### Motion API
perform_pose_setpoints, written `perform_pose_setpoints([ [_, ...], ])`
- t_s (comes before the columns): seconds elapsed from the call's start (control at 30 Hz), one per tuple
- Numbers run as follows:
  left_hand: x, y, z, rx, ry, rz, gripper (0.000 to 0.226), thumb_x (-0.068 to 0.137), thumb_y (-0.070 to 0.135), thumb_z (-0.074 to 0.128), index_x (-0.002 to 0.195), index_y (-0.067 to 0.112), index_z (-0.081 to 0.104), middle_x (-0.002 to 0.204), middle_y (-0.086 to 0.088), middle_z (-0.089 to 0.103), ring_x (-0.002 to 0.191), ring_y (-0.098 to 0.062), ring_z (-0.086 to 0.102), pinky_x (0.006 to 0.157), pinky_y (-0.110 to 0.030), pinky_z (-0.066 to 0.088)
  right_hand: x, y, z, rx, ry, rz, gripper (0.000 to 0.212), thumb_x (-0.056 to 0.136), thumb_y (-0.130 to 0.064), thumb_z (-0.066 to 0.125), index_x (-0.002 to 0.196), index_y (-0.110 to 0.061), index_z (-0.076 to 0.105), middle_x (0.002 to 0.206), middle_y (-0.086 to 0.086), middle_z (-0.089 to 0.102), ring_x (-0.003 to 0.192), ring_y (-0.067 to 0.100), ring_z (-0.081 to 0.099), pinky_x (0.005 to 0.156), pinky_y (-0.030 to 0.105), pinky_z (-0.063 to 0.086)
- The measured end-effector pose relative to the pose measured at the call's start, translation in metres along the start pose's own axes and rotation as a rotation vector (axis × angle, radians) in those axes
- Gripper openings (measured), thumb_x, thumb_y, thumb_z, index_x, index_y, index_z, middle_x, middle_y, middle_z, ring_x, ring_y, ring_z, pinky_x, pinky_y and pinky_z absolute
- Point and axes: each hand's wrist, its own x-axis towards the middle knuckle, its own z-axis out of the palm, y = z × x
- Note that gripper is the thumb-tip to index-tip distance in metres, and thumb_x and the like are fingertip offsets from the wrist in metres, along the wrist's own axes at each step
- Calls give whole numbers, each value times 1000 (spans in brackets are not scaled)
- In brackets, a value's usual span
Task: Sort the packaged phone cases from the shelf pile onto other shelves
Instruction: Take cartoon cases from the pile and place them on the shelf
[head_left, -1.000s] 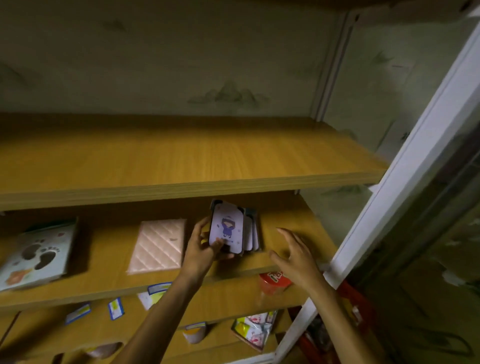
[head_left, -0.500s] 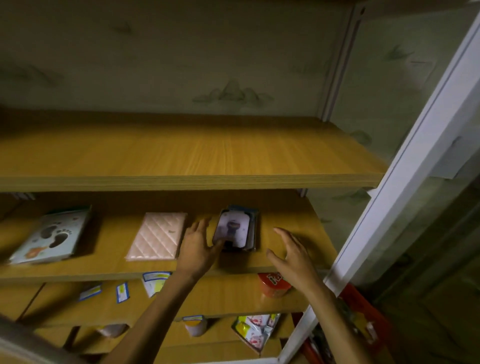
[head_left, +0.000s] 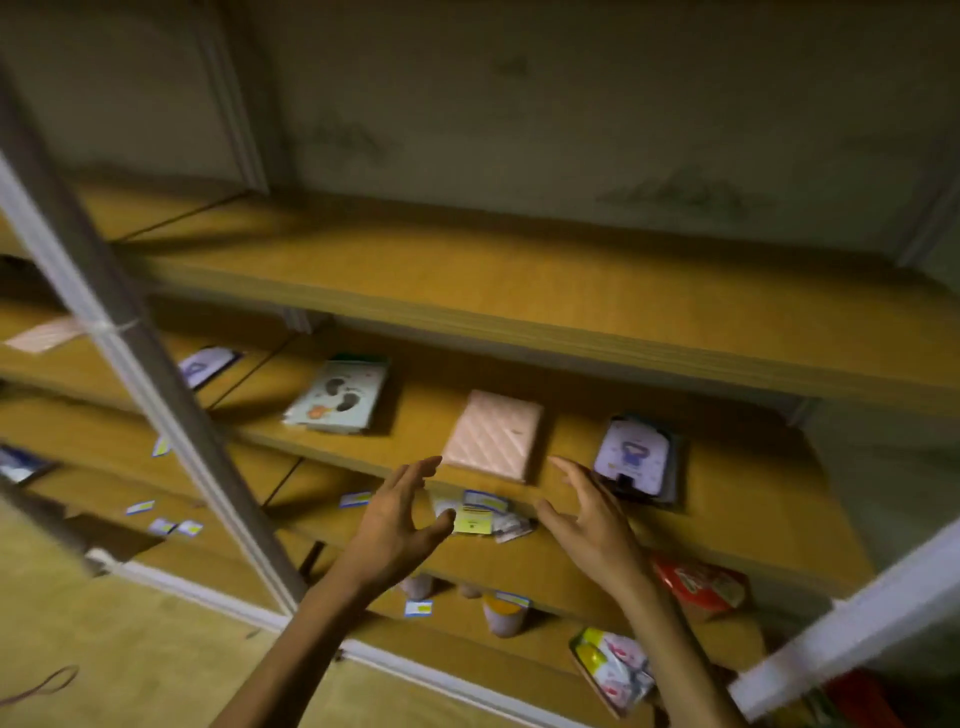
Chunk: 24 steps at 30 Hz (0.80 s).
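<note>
Pink quilted case (head_left: 493, 441) — between, just beyond both hands' empty fingers (head_left: 415, 467).

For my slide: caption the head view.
Both empty hands, left and right, hover before the pink quilted packaged case.

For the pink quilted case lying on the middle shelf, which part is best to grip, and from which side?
Probably its near short edge: the pink quilted case lies flat, that edge close to the shelf front. Come from the front, thumb on top and fingers under the edge; both hands, left and right, hover open before it.
</note>
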Motion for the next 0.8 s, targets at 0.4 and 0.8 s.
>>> perform_pose_setpoints([
  [0.4,-118,-136,-200,43,239,-213,74,68,57,55,134,24,49,126,7,56,109,-7,54,91,-23,45,-3,-184,185,59,-230,-213,51,87,-38,61,136,-35,44,141,-9,46,129,10,43,105,31,39],
  [0.8,-187,-255,-340,95,401,-408,66,73,50,60,134,31,46,122,17,50,110,-3,50,92,-23,43,15,-322,349,42,-462,-314,54,89,-35,60,139,-34,39,143,-8,41,130,11,38,107,29,37],
])
